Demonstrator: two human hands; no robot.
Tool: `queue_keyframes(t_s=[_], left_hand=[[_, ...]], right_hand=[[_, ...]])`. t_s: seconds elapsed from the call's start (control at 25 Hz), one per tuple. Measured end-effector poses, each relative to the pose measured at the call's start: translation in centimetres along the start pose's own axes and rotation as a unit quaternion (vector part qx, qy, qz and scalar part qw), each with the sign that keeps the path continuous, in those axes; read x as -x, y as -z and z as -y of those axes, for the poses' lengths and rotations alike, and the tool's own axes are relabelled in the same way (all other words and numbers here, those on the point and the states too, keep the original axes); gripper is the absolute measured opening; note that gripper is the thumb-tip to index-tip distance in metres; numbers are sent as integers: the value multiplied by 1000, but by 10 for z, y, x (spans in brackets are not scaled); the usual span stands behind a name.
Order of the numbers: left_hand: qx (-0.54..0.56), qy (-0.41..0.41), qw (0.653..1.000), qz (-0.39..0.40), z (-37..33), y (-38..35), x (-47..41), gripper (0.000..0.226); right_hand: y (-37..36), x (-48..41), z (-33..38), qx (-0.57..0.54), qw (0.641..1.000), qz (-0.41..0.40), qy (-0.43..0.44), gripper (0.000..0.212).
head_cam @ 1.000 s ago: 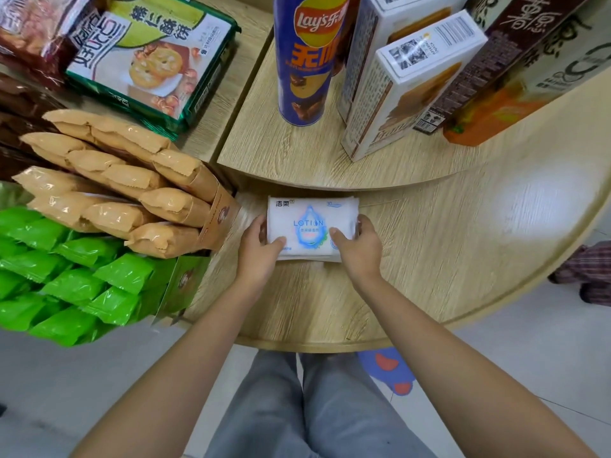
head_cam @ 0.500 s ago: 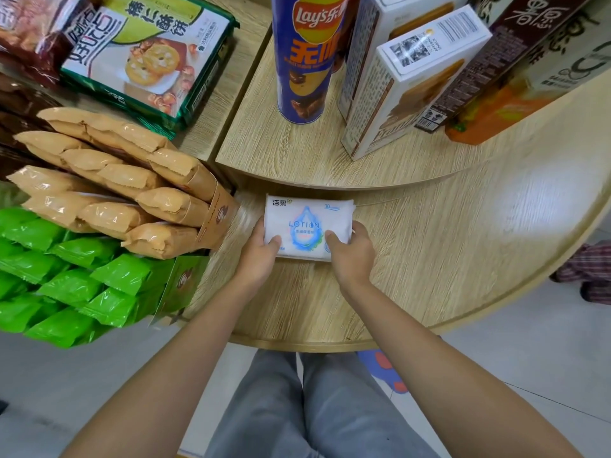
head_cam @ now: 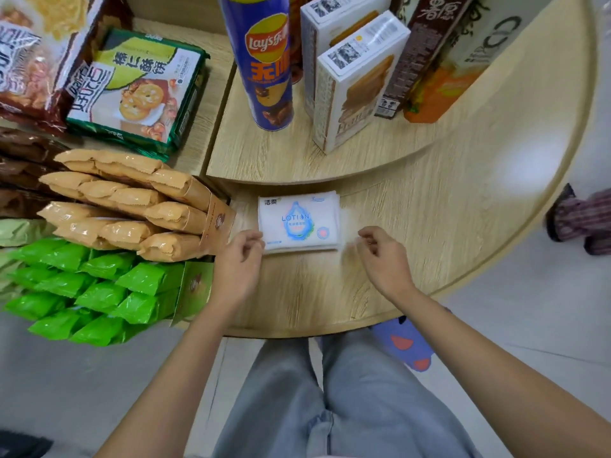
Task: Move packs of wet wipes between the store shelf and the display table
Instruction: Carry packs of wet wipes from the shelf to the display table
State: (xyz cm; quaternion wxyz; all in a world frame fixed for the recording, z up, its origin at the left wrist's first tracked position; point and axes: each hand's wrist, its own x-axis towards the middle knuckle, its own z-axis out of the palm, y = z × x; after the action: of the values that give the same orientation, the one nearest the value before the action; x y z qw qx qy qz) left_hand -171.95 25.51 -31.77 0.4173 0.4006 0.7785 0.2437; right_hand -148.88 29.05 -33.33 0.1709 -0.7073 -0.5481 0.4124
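Wipes pack (head_cam: 299,223): flat on the lower tabletop (head_cam: 429,209), between both hands
Left hand (head_cam: 239,261): grip loose, empty, fingertips at pack's near-left corner
Right hand (head_cam: 385,257): grip loose, empty, just beside pack

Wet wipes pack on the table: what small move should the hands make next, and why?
Probably draw both hands back: the wet wipes pack lies flat on the display table, the right hand clear of it, the left hand beside its corner gripping nothing.
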Motion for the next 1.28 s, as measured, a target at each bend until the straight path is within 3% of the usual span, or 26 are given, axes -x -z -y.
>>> queue_keyframes(t_s=[0.08, 0.16, 0.32, 0.48, 0.6, 0.76, 0.88, 1.08, 1.2, 1.28], left_hand=[[-87, -50, 992, 83, 4, -3, 19, 23], [-190, -125, 955, 190, 10, -14, 35, 27], [-341, -308, 808, 369, -7, -53, 66, 32], [-414, -460, 647, 446, -46, -120, 109, 33], [-414, -526, 578, 468, -79, -183, 156, 32], [-429, -579, 482, 499, -112, -282, 248, 46], [-402, -590, 471, 518, -114, -359, 328, 31], [-402, -587, 445, 544, -96, -438, 435, 32], [-440, -564, 411, 565, -89, -474, 455, 32], [-466, -551, 406, 561, -96, -512, 457, 32]], right_hand=[[14, 28, -11, 79, 995, 36, 43, 24], [24, 66, -24, 142, 988, 40, 46, 27], [31, 165, -61, 137, 989, -7, -57, 25], [21, 274, -126, 74, 971, -72, -213, 28], [17, 347, -173, 12, 935, -149, -322, 33], [26, 431, -236, -61, 885, -224, -404, 31], [57, 481, -292, -92, 858, -249, -439, 32], [163, 535, -378, -79, 850, -286, -435, 31], [238, 543, -424, -78, 839, -339, -419, 30], [285, 539, -459, -74, 832, -363, -412, 29]])
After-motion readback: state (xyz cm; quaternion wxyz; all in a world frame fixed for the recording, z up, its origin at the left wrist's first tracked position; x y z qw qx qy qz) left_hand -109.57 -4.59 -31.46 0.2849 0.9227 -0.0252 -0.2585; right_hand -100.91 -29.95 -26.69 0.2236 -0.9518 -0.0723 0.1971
